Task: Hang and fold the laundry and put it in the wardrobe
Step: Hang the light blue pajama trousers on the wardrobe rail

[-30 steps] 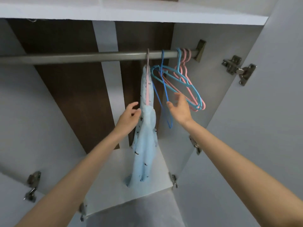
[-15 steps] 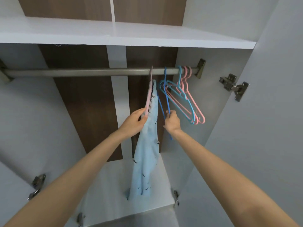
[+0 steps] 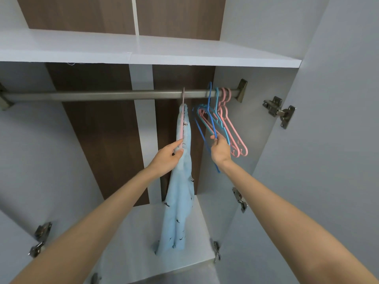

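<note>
Pale blue fabric garment with small dark marks (image 3: 180, 191) hangs from a pink plastic hanger (image 3: 182, 124) hooked over the grey metal rail (image 3: 102, 95), towards the rail's right end. Your left hand (image 3: 167, 155) pinches the garment's near upper edge, at the hanger's end, between thumb and fingers. Your right hand (image 3: 220, 149), just to the right, curls its fingers round a dark blue plastic hanger (image 3: 213, 128) hooked on the rail. Empty light blue and pink hangers (image 3: 233, 130) hang further right, below the white shelf (image 3: 143, 52).
</note>
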Demonstrator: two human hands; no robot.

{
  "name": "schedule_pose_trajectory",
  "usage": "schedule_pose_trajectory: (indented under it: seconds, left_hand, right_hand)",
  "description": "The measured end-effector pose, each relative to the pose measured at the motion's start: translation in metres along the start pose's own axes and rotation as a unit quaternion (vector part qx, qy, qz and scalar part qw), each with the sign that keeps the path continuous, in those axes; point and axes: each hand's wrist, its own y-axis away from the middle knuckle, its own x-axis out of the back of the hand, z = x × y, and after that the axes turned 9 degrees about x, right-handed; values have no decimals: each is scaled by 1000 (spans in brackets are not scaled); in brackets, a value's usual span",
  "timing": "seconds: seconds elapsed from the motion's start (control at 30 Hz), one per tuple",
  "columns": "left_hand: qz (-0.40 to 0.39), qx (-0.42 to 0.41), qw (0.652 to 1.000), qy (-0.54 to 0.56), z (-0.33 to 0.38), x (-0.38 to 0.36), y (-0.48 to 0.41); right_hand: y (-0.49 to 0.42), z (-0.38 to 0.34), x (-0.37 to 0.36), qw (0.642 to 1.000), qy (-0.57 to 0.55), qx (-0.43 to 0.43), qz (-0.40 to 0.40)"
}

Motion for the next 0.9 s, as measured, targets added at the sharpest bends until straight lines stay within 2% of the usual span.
schedule_pose_trajectory:
  seconds: [0.43, 0.73, 0.9]
  left_hand:
    - [3, -5, 999, 32, 12, 9, 20]
    - [-3, -51, 998, 42, 2, 1, 89]
    - [11, -124, 991, 53, 7, -21, 151]
  right_hand:
    - [28, -32, 41, 998, 48, 25, 14]
    - [137, -49, 84, 995, 86, 41, 40]
    - [213, -51, 122, 991, 112, 25, 71]
